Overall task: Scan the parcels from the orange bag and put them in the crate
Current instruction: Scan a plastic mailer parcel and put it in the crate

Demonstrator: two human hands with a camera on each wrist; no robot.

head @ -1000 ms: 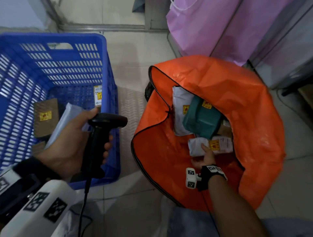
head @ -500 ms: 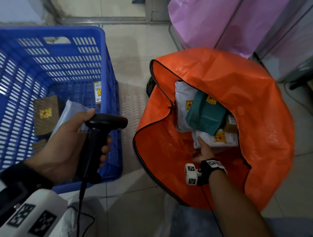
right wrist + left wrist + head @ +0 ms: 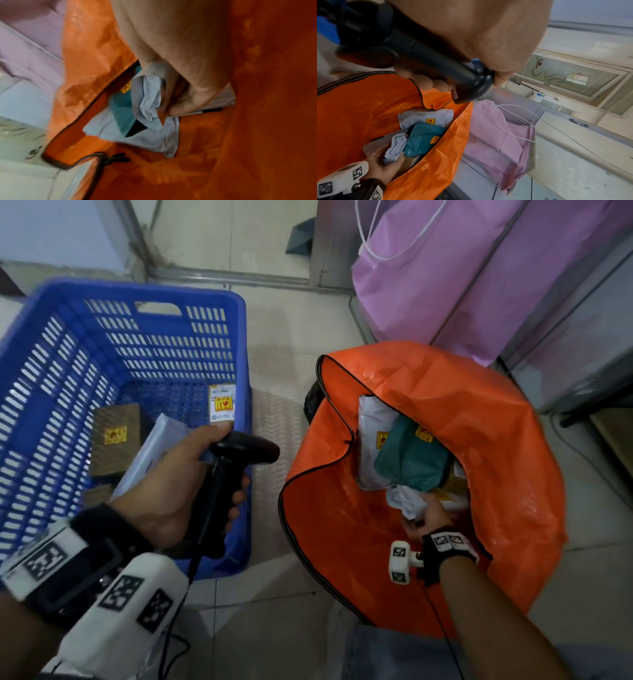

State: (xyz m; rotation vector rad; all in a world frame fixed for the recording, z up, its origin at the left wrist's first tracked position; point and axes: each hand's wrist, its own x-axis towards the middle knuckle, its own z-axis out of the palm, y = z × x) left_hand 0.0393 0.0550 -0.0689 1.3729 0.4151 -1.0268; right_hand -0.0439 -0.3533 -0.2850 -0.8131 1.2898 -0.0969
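Note:
The orange bag (image 3: 496,440) lies open on the floor at the right, holding a large white parcel (image 3: 371,422), a teal parcel (image 3: 411,460) and a brown box under them. My right hand (image 3: 423,515) is inside the bag and grips a crumpled white parcel (image 3: 406,499), also seen as the white parcel (image 3: 396,147) and the white parcel (image 3: 149,97). My left hand (image 3: 178,487) holds a black barcode scanner (image 3: 226,474) by its handle in front of the blue crate (image 3: 236,313). The crate holds brown boxes and a white mailer.
A pink bag (image 3: 455,268) with a white cord handle leans on a grey cabinet behind the orange bag. A wall and door frame run behind the crate. The scanner's cable hangs down near my left wrist. Tiled floor lies between crate and bag.
My right hand has closed around the crumpled white parcel, which lay flat with its yellow label up before. The left hand with the scanner has barely moved. The head view has tilted up a little.

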